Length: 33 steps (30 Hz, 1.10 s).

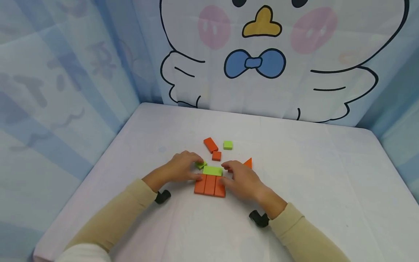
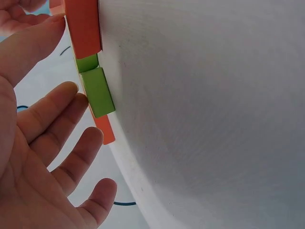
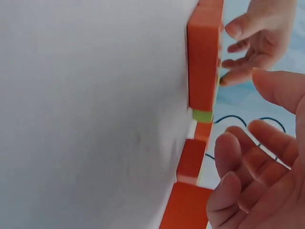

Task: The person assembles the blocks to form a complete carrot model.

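1. The left hand (image 1: 181, 167), fingers loosely spread, has its thumb by three orange-red rectangular blocks (image 1: 210, 186), side by side on the desk (image 1: 327, 174).
2. The right hand (image 1: 244, 180), relaxed and unclenched, is near their right end.
3. A green rectangular block (image 1: 212, 170) lies along their far side.

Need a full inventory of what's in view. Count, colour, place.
Long blocks: 3, orange-red, side by side, nearest row
Bar: 1, green, across their far end
Small piece: at least 1, green, left of bar
Slanted block: 1, orange-red, beyond bar
Small block: 1, orange-red, between slanted block and bar
Square block: 1, green, right of slanted block
Pointed block: 1, orange, far right, partly hidden
Table: 1, white, underneath
Backdrop: 1, blue-white, cartoon, behind
Wrist pieces: 2, black, below wrists
Sleeves: 2, beige, forearms
Left hand, right hand: flanking long blocks
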Available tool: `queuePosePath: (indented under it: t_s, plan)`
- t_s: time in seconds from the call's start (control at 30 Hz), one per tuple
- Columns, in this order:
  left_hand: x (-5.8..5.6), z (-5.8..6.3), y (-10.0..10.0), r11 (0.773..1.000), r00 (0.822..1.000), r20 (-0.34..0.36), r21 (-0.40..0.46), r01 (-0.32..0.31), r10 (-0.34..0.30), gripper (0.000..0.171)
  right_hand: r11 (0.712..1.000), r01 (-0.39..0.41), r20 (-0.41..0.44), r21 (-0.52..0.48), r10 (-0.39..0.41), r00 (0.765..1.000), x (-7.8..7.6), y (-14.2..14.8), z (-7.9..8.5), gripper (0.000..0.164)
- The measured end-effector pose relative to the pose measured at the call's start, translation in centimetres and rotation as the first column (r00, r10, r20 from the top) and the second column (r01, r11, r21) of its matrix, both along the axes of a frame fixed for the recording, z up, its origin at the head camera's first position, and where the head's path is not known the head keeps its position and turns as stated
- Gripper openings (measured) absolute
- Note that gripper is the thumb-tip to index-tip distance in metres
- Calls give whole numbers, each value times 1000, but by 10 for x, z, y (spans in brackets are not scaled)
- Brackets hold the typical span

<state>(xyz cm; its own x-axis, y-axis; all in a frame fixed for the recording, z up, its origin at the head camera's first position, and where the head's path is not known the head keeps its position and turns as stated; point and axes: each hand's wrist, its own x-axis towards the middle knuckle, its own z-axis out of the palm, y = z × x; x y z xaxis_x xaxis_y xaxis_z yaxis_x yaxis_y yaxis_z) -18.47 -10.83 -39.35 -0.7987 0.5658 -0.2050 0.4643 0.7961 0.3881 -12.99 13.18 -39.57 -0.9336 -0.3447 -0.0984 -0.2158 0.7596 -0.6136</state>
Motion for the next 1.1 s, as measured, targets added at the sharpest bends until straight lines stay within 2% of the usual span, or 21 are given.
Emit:
queuePosePath:
  t_s: [0.2,0.3,0.43,0.77,0.9,1.1]
  plan:
    - [-1,-4,-1,1000,1000,6,4,-5,5,50,998,-57,-9,-8,57,998,-20,10,-5,43]
    - [-2,-6,-2,1000,1000,3,8,-2,2,51,998,-57,-14,-11,56,998,-29,14,-6,41]
    - [-2,-6,-3,1000,1000,-2,9,1,-1,51,999,-35,-16,-3,35,999,-40,19,-4,41]
    - [-1,-2,-3,1000,1000,4,13,-9,9,50,994,53,-9,91,-52,999,-71,19,9,45]
    - [-3,-4,-4,1000,1000,3,19,-4,3,51,982,88,28,167,-94,995,-85,17,8,48]
    - [-3,-6,-5,1000,1000,3,7,-9,9,50,971,77,72,228,-96,993,-96,9,3,50]
